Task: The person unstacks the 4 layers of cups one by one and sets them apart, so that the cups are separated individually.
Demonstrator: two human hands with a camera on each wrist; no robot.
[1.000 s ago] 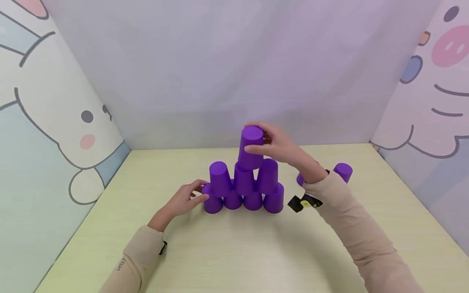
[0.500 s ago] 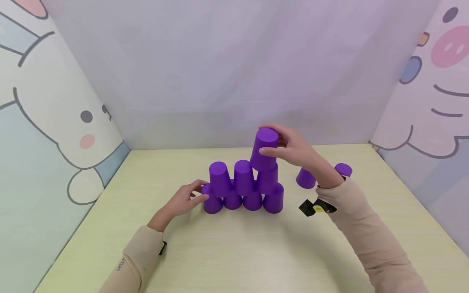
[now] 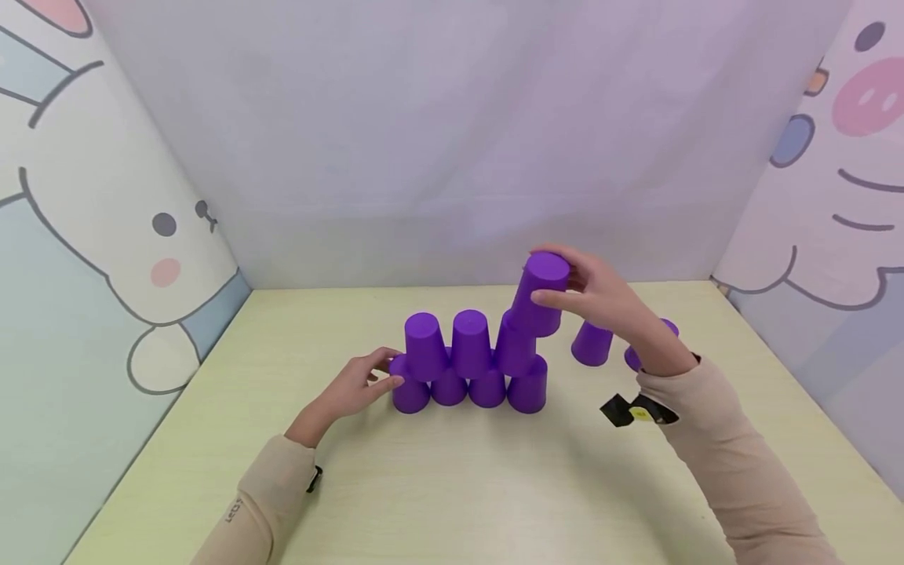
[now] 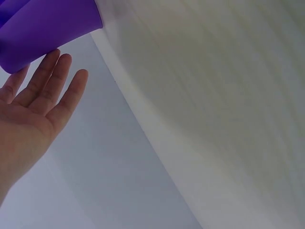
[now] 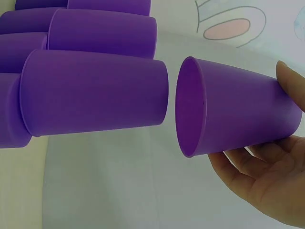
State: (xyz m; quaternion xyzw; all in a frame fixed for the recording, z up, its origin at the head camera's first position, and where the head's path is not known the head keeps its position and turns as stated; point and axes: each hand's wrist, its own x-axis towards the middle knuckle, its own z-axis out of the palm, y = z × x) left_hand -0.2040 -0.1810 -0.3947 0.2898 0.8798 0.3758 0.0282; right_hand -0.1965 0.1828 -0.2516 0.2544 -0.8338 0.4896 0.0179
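Observation:
My right hand point(image 3: 593, 290) grips an upside-down purple cup point(image 3: 540, 294) between thumb and fingers, above the right end of a two-row stack. The right wrist view shows a gap between this held cup point(image 5: 238, 109) and the cup below it point(image 5: 95, 93). The stack has three cups, one being the middle cup point(image 3: 470, 344), on a lower row of several. At the stack's left end my left hand point(image 3: 356, 384) rests its fingertips on the lower left cup point(image 3: 411, 396). In the left wrist view its fingers point(image 4: 57, 81) are nearly straight against the purple cup point(image 4: 52, 31).
Two more upside-down purple cups stand to the right, a nearer one point(image 3: 592, 345) and another point(image 3: 632, 359) partly behind my right forearm. The light table point(image 3: 459, 486) meets a pale back wall point(image 3: 452, 141), with cartoon-printed side walls left and right.
My right hand has moved the held cup rightward and slightly down, from above the middle of the upper row to above its right end. The left hand stays where it was.

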